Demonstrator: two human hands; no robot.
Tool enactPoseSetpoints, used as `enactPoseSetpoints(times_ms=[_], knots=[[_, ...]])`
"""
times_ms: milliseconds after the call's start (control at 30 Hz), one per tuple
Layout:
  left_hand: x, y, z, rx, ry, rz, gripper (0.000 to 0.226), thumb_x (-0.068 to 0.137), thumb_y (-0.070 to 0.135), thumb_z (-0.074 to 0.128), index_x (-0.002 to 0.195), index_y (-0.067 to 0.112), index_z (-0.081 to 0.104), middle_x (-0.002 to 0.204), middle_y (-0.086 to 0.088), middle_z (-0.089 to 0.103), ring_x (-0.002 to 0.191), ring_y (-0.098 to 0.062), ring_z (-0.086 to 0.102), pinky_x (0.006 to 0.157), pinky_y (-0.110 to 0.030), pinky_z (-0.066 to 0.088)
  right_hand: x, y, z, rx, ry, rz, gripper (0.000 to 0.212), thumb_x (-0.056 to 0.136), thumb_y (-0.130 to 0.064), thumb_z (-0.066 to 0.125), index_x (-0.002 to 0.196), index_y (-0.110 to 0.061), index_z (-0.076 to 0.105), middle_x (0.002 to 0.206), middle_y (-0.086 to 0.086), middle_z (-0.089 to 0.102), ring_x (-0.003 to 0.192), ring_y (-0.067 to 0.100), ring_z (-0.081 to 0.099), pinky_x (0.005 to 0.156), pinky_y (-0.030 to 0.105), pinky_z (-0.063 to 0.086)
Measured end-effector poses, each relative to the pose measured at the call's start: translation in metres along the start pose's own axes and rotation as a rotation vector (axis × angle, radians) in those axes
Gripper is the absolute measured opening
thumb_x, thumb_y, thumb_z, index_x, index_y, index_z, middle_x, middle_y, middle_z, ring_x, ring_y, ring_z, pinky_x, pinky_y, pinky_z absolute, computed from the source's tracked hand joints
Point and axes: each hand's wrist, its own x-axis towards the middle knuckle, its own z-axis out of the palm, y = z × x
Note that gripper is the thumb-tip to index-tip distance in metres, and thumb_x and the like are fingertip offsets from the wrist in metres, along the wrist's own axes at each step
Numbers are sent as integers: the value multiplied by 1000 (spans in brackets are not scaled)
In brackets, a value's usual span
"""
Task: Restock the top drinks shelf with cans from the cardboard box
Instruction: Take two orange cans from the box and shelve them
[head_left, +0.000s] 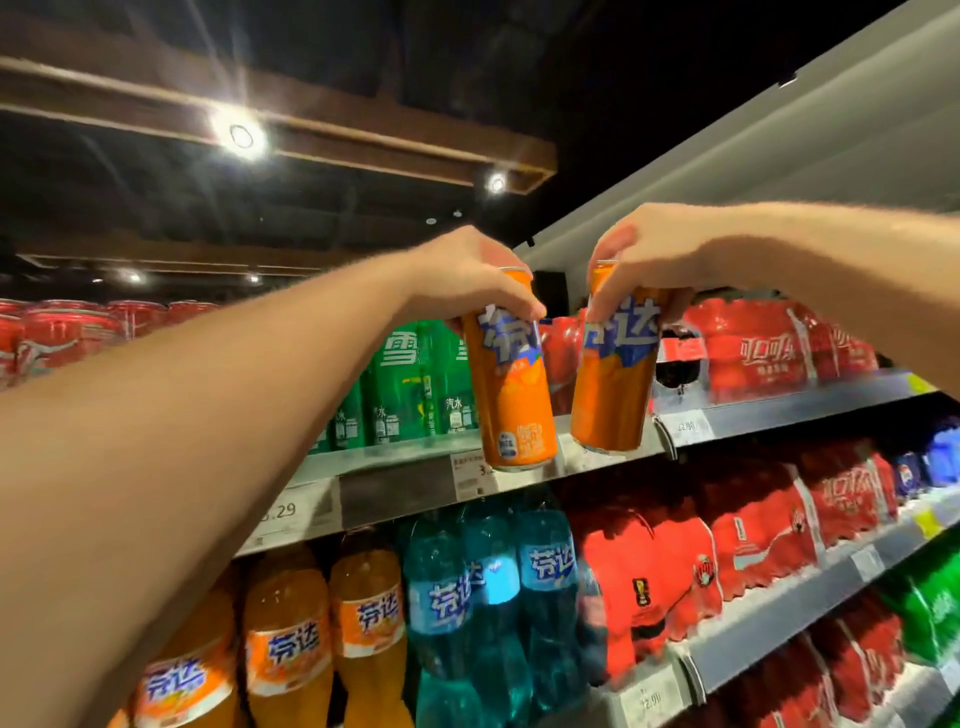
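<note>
My left hand (467, 275) grips the top of a tall orange can (511, 395) and holds it up in front of the top shelf's front edge (395, 462). My right hand (644, 254) grips a second orange can (613, 384) by its top, just to the right of the first. Both cans hang upright and slightly tilted, their bottoms level with the shelf lip. Behind them, between green cans (405, 384) and red can packs (748, 348), there is a gap on the top shelf. The cardboard box is out of view.
Red cans (67, 327) fill the top shelf at far left. The shelf below holds orange bottles (291, 639), blue bottles (493, 587) and red packs (675, 566). Price tags (688, 426) line the shelf edges. A white cabinet top slopes overhead at right.
</note>
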Motion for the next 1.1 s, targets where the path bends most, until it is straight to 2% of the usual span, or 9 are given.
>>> enactPoseSetpoints(times_ms=[67, 200, 367, 467, 567, 633, 767, 933, 1100], knots=[[9, -1, 5, -20, 53, 5, 37, 79, 33, 73, 112, 20, 61, 91, 1, 63, 77, -9, 61, 48, -15, 42, 7, 8, 0, 26, 39, -6, 39, 72, -31, 80, 98, -9, 61, 86, 8, 66, 75, 24, 66, 50, 28, 52], [27, 0, 13, 11, 109, -14, 31, 76, 34, 75, 98, 19, 60, 87, -2, 63, 76, -14, 61, 55, -23, 44, 21, 25, 1, 47, 93, -33, 44, 72, -32, 81, 103, -11, 58, 89, 6, 64, 76, 21, 63, 56, 29, 54], [49, -5, 24, -32, 136, -52, 18, 78, 30, 74, 88, 23, 60, 88, -2, 61, 83, -17, 60, 61, -27, 44, 48, 47, 2, 58, 81, -116, 38, 74, -33, 78, 103, -15, 60, 95, 6, 63, 86, 21, 62, 68, 30, 55], [63, -13, 30, -51, 179, -81, 27, 73, 32, 75, 95, 22, 63, 98, -6, 64, 96, -23, 62, 75, -39, 53, 66, 62, 6, 106, 106, -154, 39, 73, -33, 79, 104, -15, 64, 101, 7, 65, 96, 24, 63, 80, 38, 57], [75, -23, 36, -42, 241, -122, 34, 75, 29, 74, 105, 19, 63, 105, -9, 64, 102, -25, 62, 90, -47, 52, 85, 72, 11, 141, 140, -190, 46, 72, -32, 79, 112, -14, 64, 107, 7, 63, 101, 24, 61, 85, 41, 56], [82, -28, 40, -26, 290, -152, 36, 76, 27, 75, 109, 18, 62, 106, -7, 64, 101, -22, 61, 88, -43, 52, 97, 79, 16, 163, 164, -200, 48, 72, -33, 80, 111, -11, 63, 105, 7, 63, 99, 23, 62, 83, 38, 56], [92, -35, 49, 48, 344, -183, 42, 71, 30, 79, 106, 16, 61, 103, -5, 63, 99, -20, 60, 82, -38, 52, 121, 92, 32, 187, 135, -220, 38, 70, -36, 80, 91, -9, 64, 87, 6, 66, 87, 21, 64, 66, 29, 52], [104, -36, 61, 139, 305, -212, 35, 71, 34, 78, 97, 17, 62, 98, -3, 64, 97, -21, 60, 77, -35, 49, 138, 106, 51, 243, 89, -237, 43, 72, -34, 80, 102, -12, 59, 91, 6, 64, 87, 21, 63, 71, 30, 54], [109, -35, 67, 186, 269, -219, 33, 77, 33, 75, 101, 18, 58, 102, -3, 63, 98, -19, 59, 83, -37, 52, 152, 109, 64, 181, 49, -284, 44, 72, -35, 80, 103, -10, 62, 96, 7, 66, 88, 22, 64, 67, 28, 53]])
